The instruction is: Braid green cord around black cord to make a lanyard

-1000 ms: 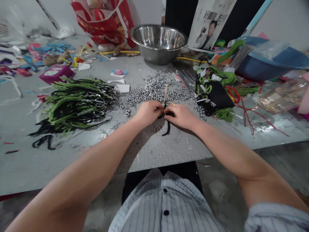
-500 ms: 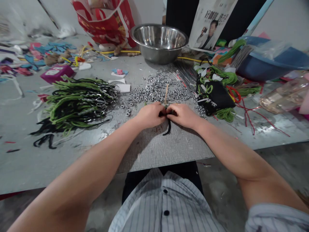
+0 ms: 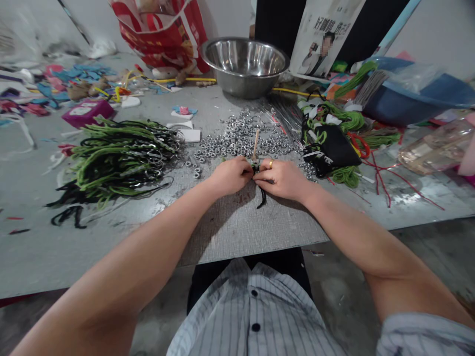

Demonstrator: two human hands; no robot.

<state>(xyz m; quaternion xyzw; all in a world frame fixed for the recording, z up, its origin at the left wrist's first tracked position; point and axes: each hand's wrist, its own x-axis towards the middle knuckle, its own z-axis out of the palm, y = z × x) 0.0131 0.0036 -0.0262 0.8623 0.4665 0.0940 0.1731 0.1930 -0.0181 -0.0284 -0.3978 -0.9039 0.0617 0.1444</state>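
Observation:
My left hand (image 3: pixel 233 175) and my right hand (image 3: pixel 284 179) meet over the middle of the table, fingertips pinched together on a black cord (image 3: pixel 262 198). The cord's loose end hangs down toward me between the hands. A little dark green shows at the fingertips, mostly hidden by them. Just beyond my fingers a thin wooden stick (image 3: pixel 256 143) stands upright. Behind it spread many small silver metal rings (image 3: pixel 237 134). A gold ring shows on my right hand.
A bundle of green and black cords (image 3: pixel 118 160) lies to the left, beside a purple box (image 3: pixel 88 112). At the back stand a steel bowl (image 3: pixel 245 66) and a red bag (image 3: pixel 163 42). To the right are a black pouch (image 3: pixel 338 148), red cords (image 3: pixel 382 175) and a blue basin (image 3: pixel 419 99).
My right hand has turned and shifted slightly, so its ring shows more plainly. The cord's loose end has swung a little to the right. My left hand stays nearly in place.

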